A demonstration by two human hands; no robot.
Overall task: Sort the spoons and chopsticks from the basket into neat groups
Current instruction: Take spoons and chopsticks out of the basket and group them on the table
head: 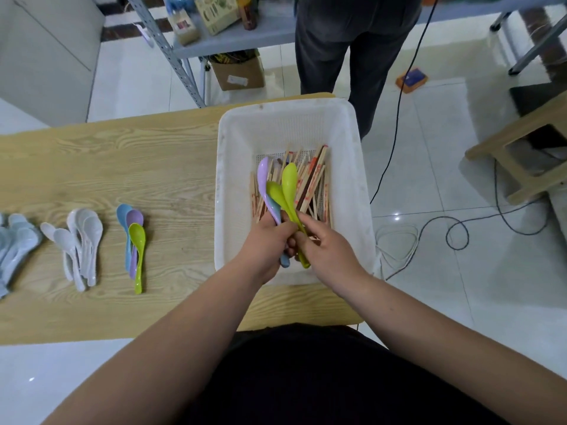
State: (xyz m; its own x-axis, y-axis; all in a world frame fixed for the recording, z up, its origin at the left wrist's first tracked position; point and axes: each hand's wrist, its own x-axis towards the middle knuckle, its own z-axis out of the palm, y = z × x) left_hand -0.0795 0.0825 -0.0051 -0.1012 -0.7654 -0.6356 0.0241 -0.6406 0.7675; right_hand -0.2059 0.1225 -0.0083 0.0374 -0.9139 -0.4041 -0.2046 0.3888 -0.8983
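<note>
A white plastic basket point(233, 185) stands on the wooden table point(107, 161) and holds a heap of wooden chopsticks point(313, 179). Over the basket, my left hand point(267, 240) grips a bunch of coloured spoons by the handles, a purple spoon point(263, 173) and a blue one among them. My right hand point(322, 243) pinches the handle of a lime green spoon point(290, 182) beside that bunch. On the table to the left lie three groups: coloured spoons point(133, 237), white spoons point(81, 240) and pale grey spoons point(15, 240).
A second person in dark trousers point(352, 56) stands beyond the table. A metal shelf rack point(190, 47) and a cardboard box point(237, 72) sit behind it. Cables point(460, 231) trail on the tiled floor right of the basket, near a wooden stool point(521, 148).
</note>
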